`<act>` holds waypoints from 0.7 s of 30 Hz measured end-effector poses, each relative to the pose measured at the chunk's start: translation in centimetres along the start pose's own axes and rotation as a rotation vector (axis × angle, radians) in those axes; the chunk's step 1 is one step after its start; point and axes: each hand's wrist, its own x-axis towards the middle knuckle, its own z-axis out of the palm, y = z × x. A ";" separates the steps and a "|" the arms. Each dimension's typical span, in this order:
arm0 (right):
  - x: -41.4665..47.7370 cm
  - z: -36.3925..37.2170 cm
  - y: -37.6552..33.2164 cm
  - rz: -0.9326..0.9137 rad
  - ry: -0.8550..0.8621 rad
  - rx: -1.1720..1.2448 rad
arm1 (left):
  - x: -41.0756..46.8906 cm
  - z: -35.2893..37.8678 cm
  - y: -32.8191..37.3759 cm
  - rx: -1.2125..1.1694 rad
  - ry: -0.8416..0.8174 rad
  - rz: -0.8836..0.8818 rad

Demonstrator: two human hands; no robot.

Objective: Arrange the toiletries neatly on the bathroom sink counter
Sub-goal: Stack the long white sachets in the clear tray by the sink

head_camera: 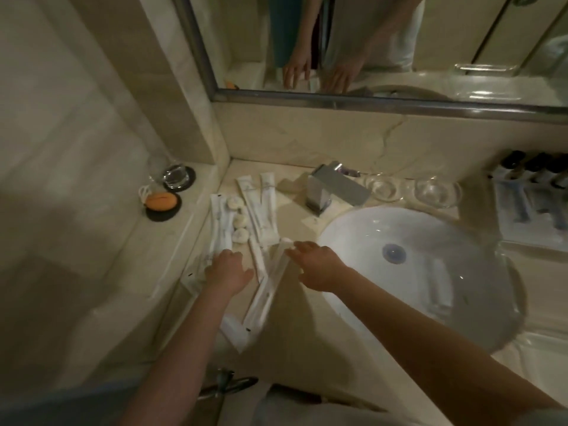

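My left hand (227, 272) and right hand (319, 267) reach down to the tabletop (292, 216).
Right fingers lie straight on the slanted packet's (270, 284) far end; left fingers bend onto the left packets (219, 229), and I cannot tell their grip. Beyond sit round soaps (239, 235), then the tap (335, 186).

The left hand (227, 273) hides the near ends of the white sachets (219, 226), their print too blurred to read.

left hand (228, 272) palm down, right hand (319, 266) flat, outstretched
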 end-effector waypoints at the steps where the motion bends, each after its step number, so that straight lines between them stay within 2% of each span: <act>1: 0.8 0.5 -0.7 -0.047 -0.023 -0.046 | 0.3 0.0 -0.9 0.001 0.013 -0.029; 5: 3.1 2.5 -2.6 -0.165 -0.072 -0.196 | 2.0 -0.4 -4.2 -0.069 0.058 -0.090; 15: 4.3 3.0 -3.7 -0.193 -0.051 -0.339 | 6.1 -2.1 -4.8 -0.125 0.034 -0.123; 19: 4.0 2.0 -2.6 -0.194 0.027 -0.240 | 7.6 -1.7 -4.5 -0.155 0.052 -0.143; 21: 3.7 1.3 -2.0 -0.178 0.132 -0.134 | 8.1 -1.7 -4.4 -0.129 0.086 -0.138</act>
